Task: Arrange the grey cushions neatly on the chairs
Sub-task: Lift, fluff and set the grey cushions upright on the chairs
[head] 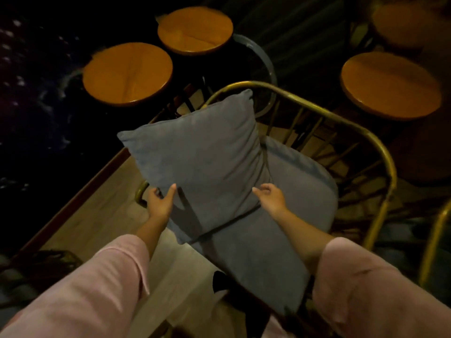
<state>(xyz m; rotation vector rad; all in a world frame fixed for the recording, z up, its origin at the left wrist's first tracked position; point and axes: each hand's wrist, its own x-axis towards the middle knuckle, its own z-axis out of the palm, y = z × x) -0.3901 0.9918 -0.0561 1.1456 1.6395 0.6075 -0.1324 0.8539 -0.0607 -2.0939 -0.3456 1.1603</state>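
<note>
On the brass-framed chair [380,152], a grey throw cushion [202,157] stands propped on one lower corner, leaning back toward the curved rail and tilted so that it sits diamond-wise rather than square; its lower edge rests on the chair's grey seat pad [288,206]. It is probably held this way because it is being set against the backrest, and it looks not yet squared up with the seat. At the cushion's lower left edge, toward the chair's left arm rail, the left hand [159,203] comes up with the palm turned inward, thumb laid against the fabric and fingers loosely spread, steadying rather than gripping. At the lower right edge, over the seat pad, the right hand [271,195] reaches forward with fingers partly curled and apart, fingertips just at or barely off the cloth; whether they actually touch I cannot tell. Both forearms stretch out from pink sleeves [97,284], roughly parallel, flanking the cushion. Beyond the chair's back rail stand round wooden stools [127,74], well apart from the work. The next move would likely be a turn of the cushion to level its top edge.
</note>
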